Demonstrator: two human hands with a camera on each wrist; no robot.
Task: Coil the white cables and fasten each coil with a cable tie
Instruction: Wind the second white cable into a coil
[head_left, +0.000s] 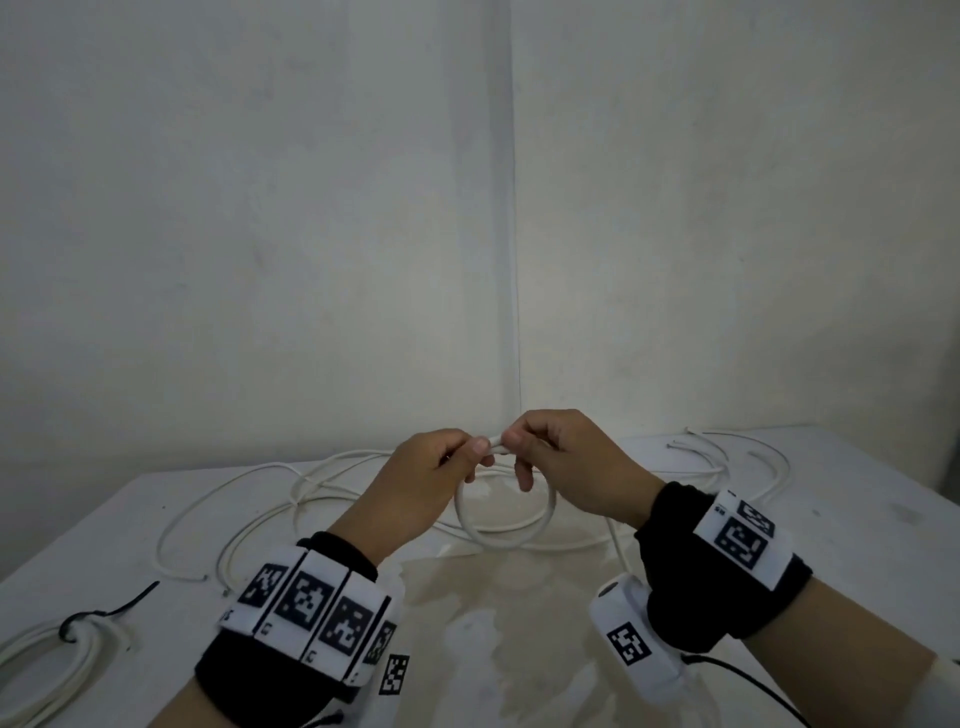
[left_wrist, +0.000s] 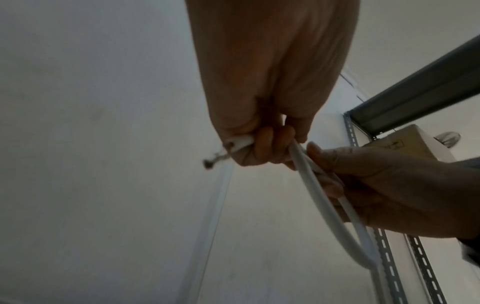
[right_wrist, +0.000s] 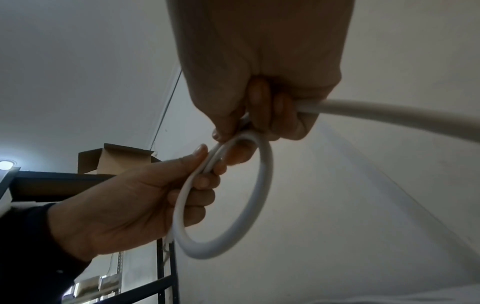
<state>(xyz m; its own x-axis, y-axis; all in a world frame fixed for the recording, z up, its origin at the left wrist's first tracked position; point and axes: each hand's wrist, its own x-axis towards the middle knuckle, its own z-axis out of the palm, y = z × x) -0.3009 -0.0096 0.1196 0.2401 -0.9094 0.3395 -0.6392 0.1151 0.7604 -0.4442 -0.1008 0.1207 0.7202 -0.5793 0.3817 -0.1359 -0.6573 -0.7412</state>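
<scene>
Both hands are raised over the table's middle and hold one white cable (head_left: 503, 540) bent into a single round loop that hangs below them. My left hand (head_left: 470, 451) pinches the top of the loop between thumb and curled fingers. In the left wrist view the cable's stripped end (left_wrist: 217, 157) sticks out past the left hand (left_wrist: 262, 151). My right hand (head_left: 511, 444) grips the same crossing from the right. In the right wrist view the right hand (right_wrist: 246, 125) holds the loop (right_wrist: 262, 185), and the cable's free length (right_wrist: 402, 117) runs off to the right.
Loose white cables (head_left: 244, 499) sprawl across the back of the white table (head_left: 130, 525), with more at the back right (head_left: 748, 457). At the near left lies a coil (head_left: 57, 660) fastened with a black cable tie (head_left: 122, 607). The wall stands close behind. A metal shelf rack (left_wrist: 415, 96) shows to one side.
</scene>
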